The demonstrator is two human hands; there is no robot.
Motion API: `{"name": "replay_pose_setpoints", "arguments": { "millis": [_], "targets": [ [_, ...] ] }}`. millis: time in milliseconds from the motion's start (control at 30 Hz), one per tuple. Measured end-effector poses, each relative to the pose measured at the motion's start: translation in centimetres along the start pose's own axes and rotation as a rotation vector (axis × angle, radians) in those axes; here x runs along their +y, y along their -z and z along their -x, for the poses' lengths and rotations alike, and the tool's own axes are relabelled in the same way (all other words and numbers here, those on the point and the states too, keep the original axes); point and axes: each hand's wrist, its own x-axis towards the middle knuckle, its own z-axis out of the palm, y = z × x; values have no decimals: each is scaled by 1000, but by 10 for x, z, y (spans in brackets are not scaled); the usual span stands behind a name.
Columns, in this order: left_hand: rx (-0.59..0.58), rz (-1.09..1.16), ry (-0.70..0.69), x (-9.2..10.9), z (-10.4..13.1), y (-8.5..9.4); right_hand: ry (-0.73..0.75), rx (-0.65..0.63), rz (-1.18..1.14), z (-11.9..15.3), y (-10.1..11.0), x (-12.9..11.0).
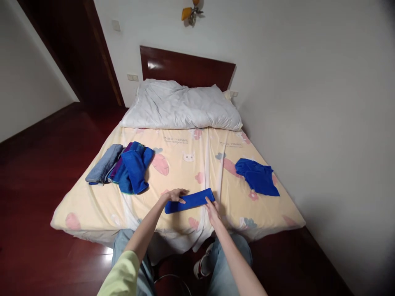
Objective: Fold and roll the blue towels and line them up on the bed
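Observation:
A blue towel (194,200), folded into a long narrow strip, is between my two hands just above or on the front part of the bed. My left hand (175,195) grips its left end, fingers along the far edge and thumb across the top. At the right end my right hand (212,210) pinches it, thumb above and fingers beneath. Whether the strip touches the sheet is hard to see. To the left lies a pile of folded towels (133,168) in blue, purple and grey-blue. A loosely crumpled blue towel (258,177) rests on the right side.
The bed's yellow printed sheet (182,172) spreads under everything, wrinkled near the front edge. White bedding (182,107) lies against the dark wooden headboard (185,65). A wall (324,123) runs close along the right side. My legs stand at the bed's front edge.

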Motion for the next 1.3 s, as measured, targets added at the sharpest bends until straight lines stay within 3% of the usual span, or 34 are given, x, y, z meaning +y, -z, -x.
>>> {"name": "replay_pose_setpoints", "arguments": {
  "millis": [100, 167, 233, 367, 500, 600, 700, 867, 1033, 1300],
  "targets": [
    [-217, 255, -33, 5, -1, 10, 85, -106, 68, -3, -15, -26],
    [-221, 318, -24, 7, 6, 16, 170, -192, 147, -5, -32, -49],
    [-124, 318, -28, 7, 17, 22, 258, -293, 215, -5, -55, -74],
    [206, 203, -90, 1, 48, 33, 385, -514, 244, -3, -112, -115],
    [532, 51, -82, -12, 80, 43, 438, -751, 286, -2, -172, -135],
    [744, -20, -32, -22, 96, 53, 467, -891, 304, -1, -212, -138],
    [909, -72, 31, -33, 103, 67, 469, -947, 285, 0, -244, -135],
    [995, -135, 140, -51, 103, 83, 467, -979, 278, 3, -281, -125],
    [1044, -114, 144, -66, 104, 85, 468, -1015, 290, 0, -298, -112],
    [1051, -133, 158, -79, 101, 84, 477, -1017, 286, -5, -303, -101]
  ]
}}
